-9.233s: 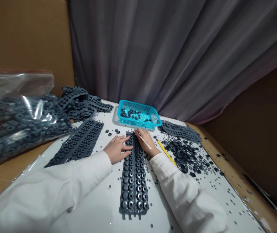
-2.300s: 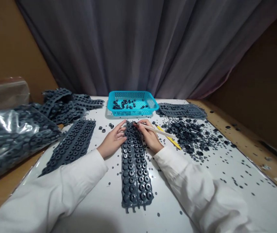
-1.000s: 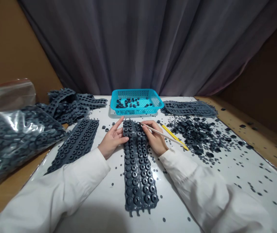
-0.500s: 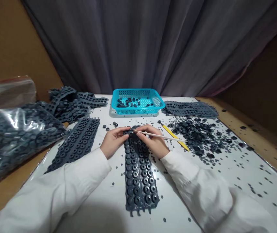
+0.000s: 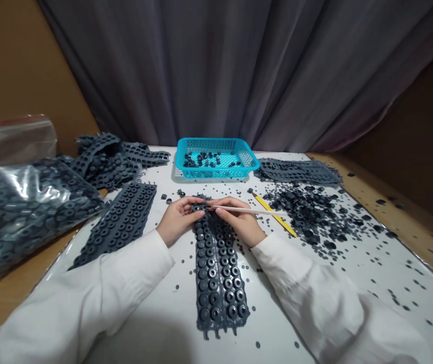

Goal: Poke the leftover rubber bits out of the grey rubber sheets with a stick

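Note:
A dark grey moulded rubber sheet (image 5: 218,283), covered in rows of ring-shaped pieces, lies lengthwise in front of me. At its far end my left hand (image 5: 180,216) pinches the left edge between thumb and fingers. My right hand (image 5: 241,220) is closed around a thin white stick-like tool (image 5: 256,209), at the right side of the same end. The tool's tip points left to the sheet's far rows, between my two hands. Fingers partly hide that end, so I cannot tell exactly what the tip touches.
Behind my hands stands a blue basket (image 5: 216,173) with small black pieces. A yellow-handled tool (image 5: 276,216) lies beside a heap of black bits (image 5: 311,212) on the right. More rubber sheets (image 5: 120,222) and a full plastic bag (image 5: 30,207) are at left. Another sheet (image 5: 300,171) lies back right.
The white tool has tilted a little, its right end now slightly higher. My right fingers have shifted slightly. My left hand stays at the sheet's far end.

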Available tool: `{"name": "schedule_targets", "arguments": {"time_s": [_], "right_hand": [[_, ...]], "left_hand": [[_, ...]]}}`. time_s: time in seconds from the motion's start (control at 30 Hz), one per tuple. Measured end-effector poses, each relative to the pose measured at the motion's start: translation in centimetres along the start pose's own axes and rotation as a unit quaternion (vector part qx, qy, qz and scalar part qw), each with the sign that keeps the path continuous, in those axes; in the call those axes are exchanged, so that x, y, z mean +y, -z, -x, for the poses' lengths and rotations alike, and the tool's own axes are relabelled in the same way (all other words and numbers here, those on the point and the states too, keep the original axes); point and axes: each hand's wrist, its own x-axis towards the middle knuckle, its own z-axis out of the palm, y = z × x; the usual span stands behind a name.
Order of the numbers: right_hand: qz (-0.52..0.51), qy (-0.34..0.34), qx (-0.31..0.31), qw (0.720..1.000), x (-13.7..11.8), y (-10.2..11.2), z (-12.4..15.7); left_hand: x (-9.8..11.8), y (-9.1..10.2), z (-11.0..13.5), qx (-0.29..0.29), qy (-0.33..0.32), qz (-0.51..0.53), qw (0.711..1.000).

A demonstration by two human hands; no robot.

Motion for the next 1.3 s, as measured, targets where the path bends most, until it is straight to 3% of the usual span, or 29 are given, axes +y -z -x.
{"name": "schedule_targets", "arguments": {"time_s": [0.4,0.93,1.3], "right_hand": [[-0.045,-0.01,-0.04,0.998,0.01,-0.02,0.18],[0.047,0.028,-0.064,0.996,0.13,-0.05,0.4],[0.05,0.019,-0.063,0.997,0.14,-0.11,0.52]], "left_hand": [[0.53,-0.34,0.19,0.009,0.016,0.016,1.0],[0.74,-0.45,0.32,0.029,0.028,0.0,0.999],[0.37,-0.26,0.22,0.015,0.02,0.002,1.0]]}}
